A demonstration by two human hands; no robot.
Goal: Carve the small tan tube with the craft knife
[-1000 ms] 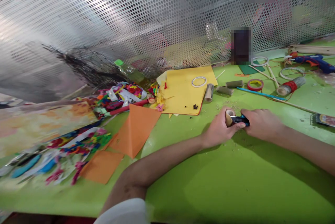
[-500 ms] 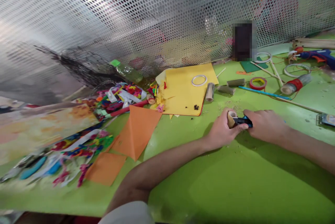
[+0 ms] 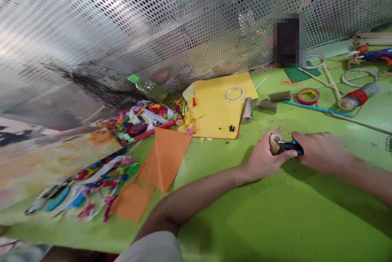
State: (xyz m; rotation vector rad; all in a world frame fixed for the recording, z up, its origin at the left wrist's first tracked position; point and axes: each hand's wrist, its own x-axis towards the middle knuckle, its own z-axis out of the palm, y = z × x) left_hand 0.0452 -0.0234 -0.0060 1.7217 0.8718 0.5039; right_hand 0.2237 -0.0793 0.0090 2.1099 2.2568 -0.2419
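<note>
Head view: I look down through the worn camera on a green table (image 3: 232, 221), with both bare hands at work right of centre.
Left hand (image 3: 261, 157): fingers clamped around a short tan tube (image 3: 272, 146), its thumb stretched out along the tool.
Right hand (image 3: 317, 149): fingers closed together on a black-and-blue tool (image 3: 292, 147); I cannot tell its kind.
Tube: upright-ish in the left hand's grip, above the table, open end up, the tool's front end at its right side.
Crumbs: small pale shavings (image 3: 275, 122) lie scattered on the table just beyond the hands.
Grey tubes: one standing tube (image 3: 248, 109) is at the edge of the yellow sheet (image 3: 214, 108); two lying tubes (image 3: 279, 96) are near it, to its right.
Sheet: I see a white ring (image 3: 234, 101) and a cluster of black beads (image 3: 232, 128) on the yellow.
Right side: a red tape roll (image 3: 307, 103) lies just beside a blue stick (image 3: 320, 110); farther right, a cylinder (image 3: 361, 97) wears a red wrap.
Left side: two orange sheets (image 3: 167, 153) lie near the left forearm.
</note>
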